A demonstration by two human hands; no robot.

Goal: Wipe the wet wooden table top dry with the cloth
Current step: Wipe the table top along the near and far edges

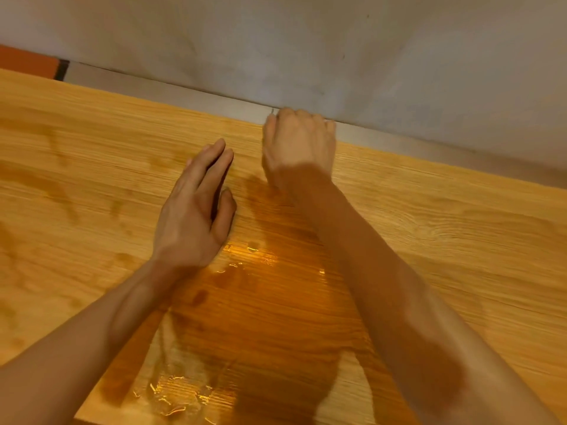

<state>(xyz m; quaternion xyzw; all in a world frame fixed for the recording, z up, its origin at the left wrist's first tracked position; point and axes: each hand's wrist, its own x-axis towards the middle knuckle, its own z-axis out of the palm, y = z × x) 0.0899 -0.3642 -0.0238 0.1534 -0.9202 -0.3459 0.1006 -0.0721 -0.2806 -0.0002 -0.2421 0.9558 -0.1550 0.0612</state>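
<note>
wall [306,41]: grey, mottled, seen beyond the far edge of the table | ledge [190,93]: pale grey strip, run along the foot of the wall | orange-brown block [27,61]: seen at far left, dark end piece [63,70] attached; identity cannot be told

Wet wooden table top [429,234], perhaps puddled [245,302].

We are seeing the left hand [196,207] lying flat on the wet wooden table top [429,240]; the right hand [299,142] is curling at the far edge, possibly pinching something small.
</note>
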